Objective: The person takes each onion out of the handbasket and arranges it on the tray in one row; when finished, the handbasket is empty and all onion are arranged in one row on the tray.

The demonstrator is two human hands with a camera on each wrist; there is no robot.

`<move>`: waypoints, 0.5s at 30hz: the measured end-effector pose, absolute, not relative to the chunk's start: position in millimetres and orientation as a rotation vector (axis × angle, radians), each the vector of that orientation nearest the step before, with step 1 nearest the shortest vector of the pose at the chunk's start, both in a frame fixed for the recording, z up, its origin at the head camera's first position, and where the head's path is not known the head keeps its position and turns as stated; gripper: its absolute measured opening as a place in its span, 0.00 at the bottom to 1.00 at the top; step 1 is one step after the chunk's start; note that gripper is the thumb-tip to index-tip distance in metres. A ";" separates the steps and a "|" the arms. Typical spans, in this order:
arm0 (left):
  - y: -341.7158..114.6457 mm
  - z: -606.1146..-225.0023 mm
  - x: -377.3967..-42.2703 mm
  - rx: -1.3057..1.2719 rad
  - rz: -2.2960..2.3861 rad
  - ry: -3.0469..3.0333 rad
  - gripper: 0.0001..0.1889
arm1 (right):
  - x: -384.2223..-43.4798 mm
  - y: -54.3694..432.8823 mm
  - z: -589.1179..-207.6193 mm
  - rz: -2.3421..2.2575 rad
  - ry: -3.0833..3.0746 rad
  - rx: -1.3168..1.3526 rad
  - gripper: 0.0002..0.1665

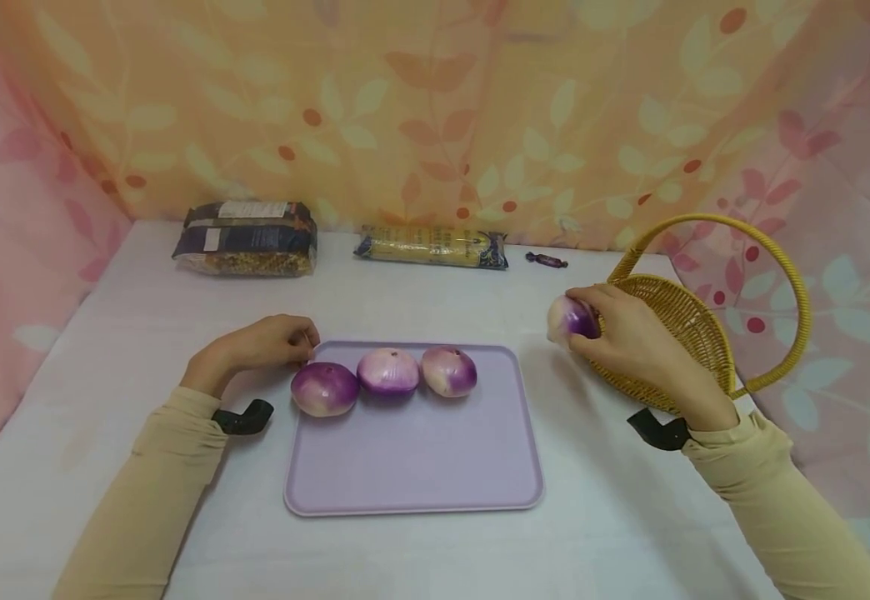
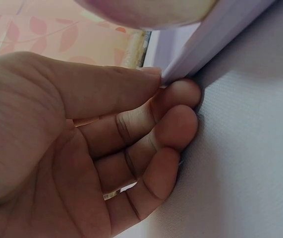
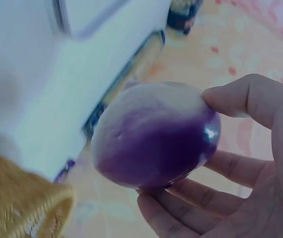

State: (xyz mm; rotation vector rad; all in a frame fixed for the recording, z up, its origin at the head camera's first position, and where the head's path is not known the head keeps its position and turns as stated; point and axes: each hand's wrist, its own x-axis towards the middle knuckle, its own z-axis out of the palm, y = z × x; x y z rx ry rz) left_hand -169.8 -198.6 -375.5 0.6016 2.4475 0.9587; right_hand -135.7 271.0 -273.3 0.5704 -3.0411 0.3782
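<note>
A lilac tray (image 1: pixel 416 458) lies on the table with three purple-and-white onions in a row along its far side: a left one (image 1: pixel 325 389), a middle one (image 1: pixel 388 372) and a right one (image 1: pixel 449 372). My left hand (image 1: pixel 273 342) pinches the tray's far left corner; in the left wrist view the thumb and forefinger (image 2: pixel 183 93) meet at the rim. Another purple-and-white onion (image 3: pixel 156 136) is gripped between the thumb and fingers of my right hand (image 1: pixel 622 329). That hand is raised over the near left rim of a yellow wicker basket (image 1: pixel 675 312), right of the tray.
Along the back lie a dark bag of grain-like food (image 1: pixel 247 239), a long yellow packet (image 1: pixel 431 247) and a small wrapped candy (image 1: pixel 547 260). The basket's tall handle (image 1: pixel 798 300) arches up on the right. Floral curtains (image 1: pixel 435 108) enclose the table's back and sides.
</note>
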 end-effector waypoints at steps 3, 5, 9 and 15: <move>-198.8 -377.4 -170.0 0.591 0.977 2.438 0.09 | -132.4 260.1 -284.7 0.361 -3.007 0.681 0.32; -198.4 -378.8 -170.5 0.591 0.980 2.435 0.09 | -130.7 253.3 -292.7 0.367 -2.999 0.735 0.33; -198.8 -381.6 -171.9 0.578 0.981 2.433 0.09 | -125.7 240.6 -307.7 0.391 -3.028 0.792 0.35; -200.6 -382.5 -173.4 0.583 0.971 2.447 0.09 | -118.5 228.0 -325.2 0.407 -3.054 0.839 0.35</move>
